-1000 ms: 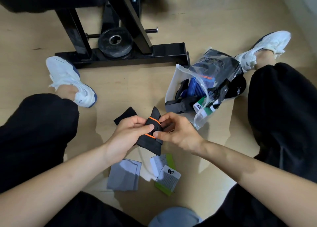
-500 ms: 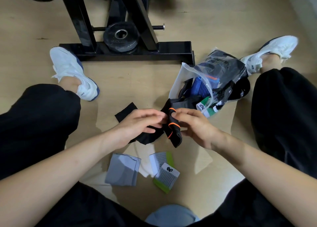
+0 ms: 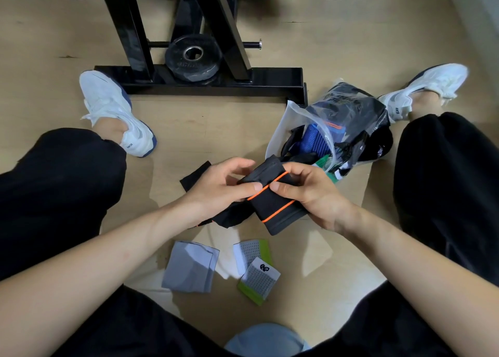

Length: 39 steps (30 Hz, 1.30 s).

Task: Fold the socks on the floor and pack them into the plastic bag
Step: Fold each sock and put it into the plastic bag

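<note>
Since half a second ago the sock (image 3: 272, 204) has turned: its orange-striped cuff, then a narrow fold between the hands, now lies broad across the right hand (image 3: 310, 193). That hand grips the cuff, thumb on the upper stripe. The left hand (image 3: 220, 188) pinches the sock's other side, thumbs nearly meeting. The sock is held above the floor (image 3: 189, 130), near the bag (image 3: 353, 119) mouth.

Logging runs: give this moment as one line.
step: folding | left hand, right hand: hold black orange-striped sock | plastic bag: open | floor: grey sock, green-white socks
</note>
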### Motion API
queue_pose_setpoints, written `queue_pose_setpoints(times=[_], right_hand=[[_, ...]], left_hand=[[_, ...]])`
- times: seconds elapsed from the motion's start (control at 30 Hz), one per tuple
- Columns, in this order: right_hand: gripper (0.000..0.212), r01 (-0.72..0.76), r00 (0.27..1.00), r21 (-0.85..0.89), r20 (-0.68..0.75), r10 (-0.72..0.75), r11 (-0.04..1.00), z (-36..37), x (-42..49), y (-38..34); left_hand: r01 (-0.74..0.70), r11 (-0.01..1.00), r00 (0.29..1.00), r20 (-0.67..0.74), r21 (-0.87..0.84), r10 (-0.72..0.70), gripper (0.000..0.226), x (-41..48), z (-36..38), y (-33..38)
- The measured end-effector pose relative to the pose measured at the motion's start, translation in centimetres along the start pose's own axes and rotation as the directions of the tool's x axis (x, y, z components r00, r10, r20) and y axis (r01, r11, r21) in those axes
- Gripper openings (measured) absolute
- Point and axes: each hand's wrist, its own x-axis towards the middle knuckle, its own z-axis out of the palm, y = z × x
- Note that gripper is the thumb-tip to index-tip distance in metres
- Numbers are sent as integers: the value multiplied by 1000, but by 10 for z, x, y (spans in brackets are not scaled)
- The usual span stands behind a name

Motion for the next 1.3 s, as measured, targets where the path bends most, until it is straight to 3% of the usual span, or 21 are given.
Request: queue_pose_setpoints(times=[0.1,0.27,0.33,0.4,0.5,0.6,0.77,1.03,1.3], right_hand=[[29,75,997,-70,3,-75,995,2,-1,0],[37,185,973,-416,-51,-226,890,0,0,-1],[35,249,940,-566,-54,-337,786,1,0,0],[33,345,890,-709,38,-454,615,3,-1,1],[32,422,856,-761,155,-493,493,4,-2,3],[36,438,856,-751,180,-484,495,6,-5,1],[52,301,924,-604,-6,-381,738,17,-11,-12],[82,251,927,-781,25,-374,572,21,-13,-9],[44,339,866,-778,39,-498,529,17,-11,-6]], left_hand=[[-1,1000,1000,2,-11,1,20,1,7,0],[48,993,990,-124,-107,-61,11,1,8,0],[81,981,983,-147,-176,-108,12,2,8,0],[99,965,980,-145,-242,-137,13,4,6,1],[100,942,980,-133,-320,-150,18,4,2,6],[85,949,982,-134,-305,-131,21,4,-1,7],[11,969,982,-178,-247,-57,23,3,-1,8],[14,962,974,-213,-272,-75,18,1,2,8],[83,869,986,-89,-487,-143,10,1,-2,18]])
